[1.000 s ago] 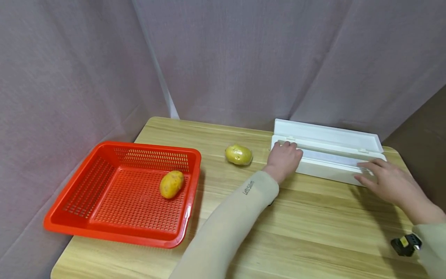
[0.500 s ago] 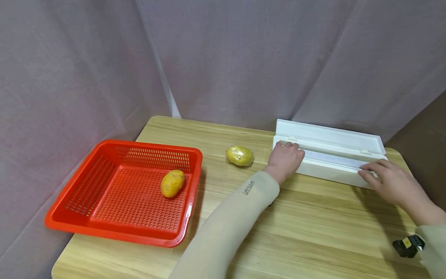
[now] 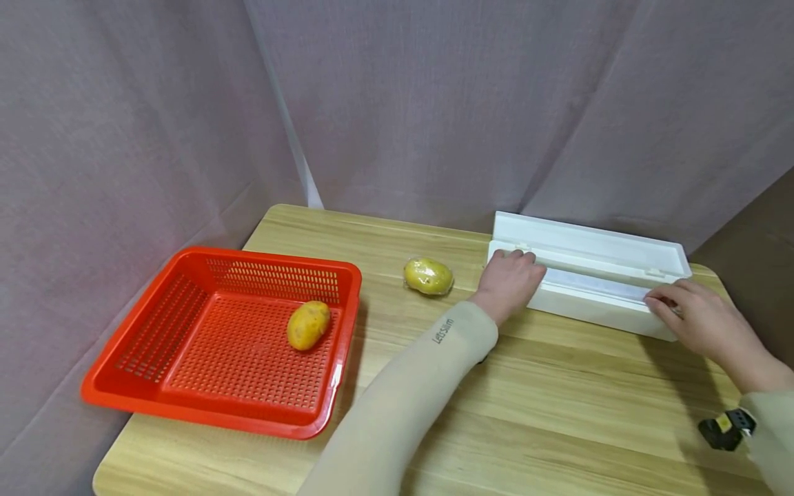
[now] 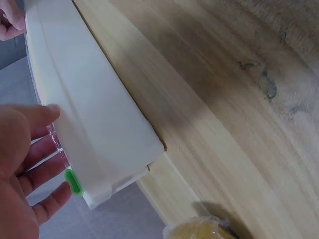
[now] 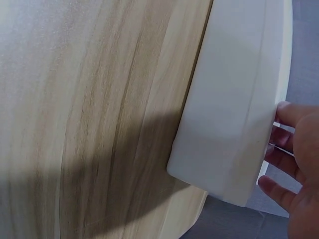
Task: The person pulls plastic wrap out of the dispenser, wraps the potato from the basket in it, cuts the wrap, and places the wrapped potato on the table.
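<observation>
A long white box lies on its base at the right of the head view, its lid tilted open behind. The left hand grips the front rim's left end, near a green piece; the right hand holds that rim's right end.

Only thing I can read is the dark lettering on the light left sleeve, looks like "LetsSlim".
</observation>
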`<move>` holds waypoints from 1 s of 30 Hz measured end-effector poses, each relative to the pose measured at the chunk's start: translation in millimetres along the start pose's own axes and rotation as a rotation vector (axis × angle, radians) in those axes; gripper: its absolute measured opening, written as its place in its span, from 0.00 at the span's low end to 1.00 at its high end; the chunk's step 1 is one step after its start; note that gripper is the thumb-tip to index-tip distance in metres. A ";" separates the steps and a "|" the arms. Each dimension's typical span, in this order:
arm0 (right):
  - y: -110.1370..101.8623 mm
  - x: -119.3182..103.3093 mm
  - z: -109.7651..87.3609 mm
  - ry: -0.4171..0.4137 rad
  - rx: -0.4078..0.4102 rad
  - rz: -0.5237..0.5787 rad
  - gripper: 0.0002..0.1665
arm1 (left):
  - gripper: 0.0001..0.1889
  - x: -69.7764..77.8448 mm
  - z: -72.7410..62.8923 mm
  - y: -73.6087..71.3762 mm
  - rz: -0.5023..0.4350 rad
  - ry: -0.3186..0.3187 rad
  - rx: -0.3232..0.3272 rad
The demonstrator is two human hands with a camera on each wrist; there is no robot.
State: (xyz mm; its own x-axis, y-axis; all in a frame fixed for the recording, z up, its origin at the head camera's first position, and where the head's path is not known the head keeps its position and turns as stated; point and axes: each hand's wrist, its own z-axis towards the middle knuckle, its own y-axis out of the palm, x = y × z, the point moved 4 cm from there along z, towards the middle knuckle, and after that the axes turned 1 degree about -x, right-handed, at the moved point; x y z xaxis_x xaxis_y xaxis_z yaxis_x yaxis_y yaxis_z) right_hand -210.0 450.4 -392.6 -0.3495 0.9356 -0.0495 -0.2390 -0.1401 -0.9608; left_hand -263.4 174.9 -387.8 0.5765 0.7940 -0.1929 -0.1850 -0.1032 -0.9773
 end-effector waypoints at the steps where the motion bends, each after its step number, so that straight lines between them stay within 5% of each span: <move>1: -0.6 0.4 0.4 0.002 -0.004 -0.004 0.06 | 0.14 -0.3 0.6 -1.0 -0.009 -0.001 -0.001; 18: -15.5 9.8 13.1 0.052 0.015 0.018 0.03 | 0.18 -4.4 16.0 -11.7 -0.067 -0.017 0.030; 30: -41.8 17.5 32.5 0.150 -0.087 -0.009 0.09 | 0.18 -18.3 34.5 -45.9 -0.195 -0.058 0.061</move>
State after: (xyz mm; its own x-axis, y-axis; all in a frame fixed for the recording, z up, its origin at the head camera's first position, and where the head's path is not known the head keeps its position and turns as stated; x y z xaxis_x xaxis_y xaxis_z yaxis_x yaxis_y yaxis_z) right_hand -235.6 462.1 -344.5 -0.2073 0.9754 -0.0749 -0.1597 -0.1093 -0.9811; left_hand -292.9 185.7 -336.4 0.5601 0.8284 0.0068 -0.1227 0.0910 -0.9883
